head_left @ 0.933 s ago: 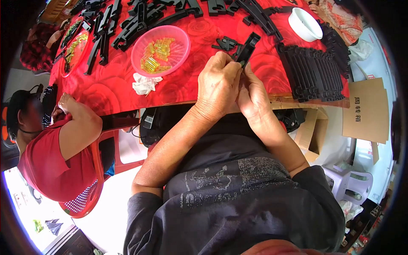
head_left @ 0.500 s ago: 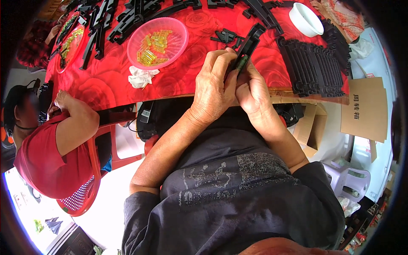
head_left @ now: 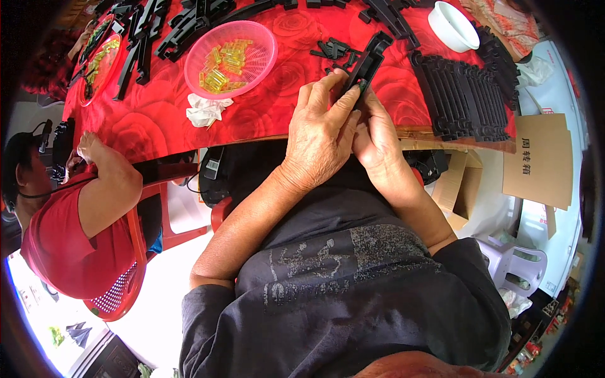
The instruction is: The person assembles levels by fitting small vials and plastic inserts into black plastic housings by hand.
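A long black plastic channel piece (head_left: pixel 372 60) is held between my two hands at the table's near edge, tilted with its far end up to the right. My left hand (head_left: pixel 320 129) grips its near end, thumb pressed on the inside. My right hand (head_left: pixel 377 137) is wrapped round it from the other side. Whatever lies under the fingers is hidden. Just beyond sits a small heap of short black pieces (head_left: pixel 334 49). To the left stands a pink mesh basket (head_left: pixel 270 66) with yellow-green transparent tubes (head_left: pixel 228 58) in it.
Stacked black channel pieces (head_left: pixel 463 97) lie at the right, near a white bowl (head_left: pixel 450 26). More black pieces (head_left: pixel 189 28) lie along the far side. A crumpled tissue (head_left: pixel 207 110) is by the basket. A co-worker in a red shirt (head_left: pixel 75 233) sits at the left. Cardboard boxes (head_left: pixel 539 160) stand at right.
The far end of the black channel piece has shifted slightly left. My left thumb has moved up along its inside. The co-worker's head has turned and moved slightly.
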